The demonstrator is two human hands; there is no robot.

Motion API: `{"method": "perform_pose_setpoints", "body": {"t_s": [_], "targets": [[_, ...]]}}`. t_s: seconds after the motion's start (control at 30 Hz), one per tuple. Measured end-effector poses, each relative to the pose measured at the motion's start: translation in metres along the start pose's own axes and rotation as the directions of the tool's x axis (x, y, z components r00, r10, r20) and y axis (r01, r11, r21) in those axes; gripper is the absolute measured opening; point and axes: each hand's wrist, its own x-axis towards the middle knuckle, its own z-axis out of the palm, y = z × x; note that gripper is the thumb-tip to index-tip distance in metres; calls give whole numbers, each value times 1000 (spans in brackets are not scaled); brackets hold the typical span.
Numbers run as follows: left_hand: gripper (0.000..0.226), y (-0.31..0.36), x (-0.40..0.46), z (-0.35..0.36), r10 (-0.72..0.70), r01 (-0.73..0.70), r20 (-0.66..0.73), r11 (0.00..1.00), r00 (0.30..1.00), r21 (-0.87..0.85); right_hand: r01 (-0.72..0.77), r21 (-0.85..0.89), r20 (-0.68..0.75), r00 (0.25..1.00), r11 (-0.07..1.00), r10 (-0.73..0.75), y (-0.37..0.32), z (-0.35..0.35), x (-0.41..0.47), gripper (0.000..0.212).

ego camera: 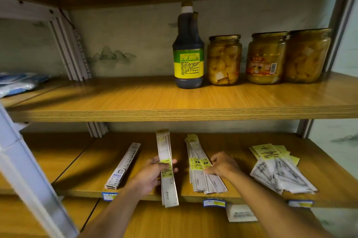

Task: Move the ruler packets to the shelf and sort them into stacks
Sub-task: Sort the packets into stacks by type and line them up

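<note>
Head view looks onto a wooden shelf unit, with the lower shelf (222, 141) carrying the ruler packets. The left hand (155, 171) grasps a held bundle of ruler packets (167, 168), fingers and thumb curled round its middle; the bundle's long axis runs nearly 12 to 6 o'clock, its yellow-headed end pointing toward the back wall and its near end overhanging the shelf's front edge. At 3 o'clock of it lies the middle stack (203, 166), fanned slightly, long axis tilted from about 11 to 5 o'clock, near ends close to the front lip. The right hand (222, 165) rests on this stack with fingers curled at its right edge — whether it pinches a packet or only presses, I cannot tell. At 9 o'clock of the held bundle sits a left stack (124, 166), leaning from 1 to 7 o'clock, its near end just short of the lip. Far at 3 o'clock a loose right pile (279, 168) of wider packets spreads, yellow heads toward the back. Bare wood shows between the stacks and behind them toward the wall. On the upper shelf (155, 100) stand a dark sauce bottle (188, 51) and three jars (269, 57) at 1 o'clock — all well apart from the packets.
</note>
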Motion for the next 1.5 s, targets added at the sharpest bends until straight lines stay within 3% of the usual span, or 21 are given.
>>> {"method": "perform_pose_setpoints", "body": {"t_s": [0.3,0.43,0.57,0.7,0.9,1.07,1.23,1.5], "targets": [[27,4,2,-2,-14,13,-18,998,1000,-68,91,195,-90,993,977,-74,16,-20,2,29],[28,6,6,0,-29,26,-22,993,999,-111,111,508,-87,993,854,-78,6,-24,-4,28],[34,8,9,15,-26,27,12,993,1000,-118,130,652,8,984,747,-178,-20,-14,-15,26],[27,14,6,30,-25,26,8,997,1000,-79,188,556,-17,976,810,-215,-41,7,-18,19],[36,15,3,26,-33,33,-1,995,999,-93,241,196,-77,970,950,-230,-56,16,-24,19],[14,12,3,27,12,-9,15,986,1000,-169,246,267,-1,967,932,-255,-60,23,-24,29],[15,12,6,35,11,-6,18,972,1000,-236,222,259,-32,975,940,-221,-63,24,-20,29],[34,5,16,21,15,-9,32,984,999,-176,152,86,-111,984,985,-142,-45,19,-16,35]]}}
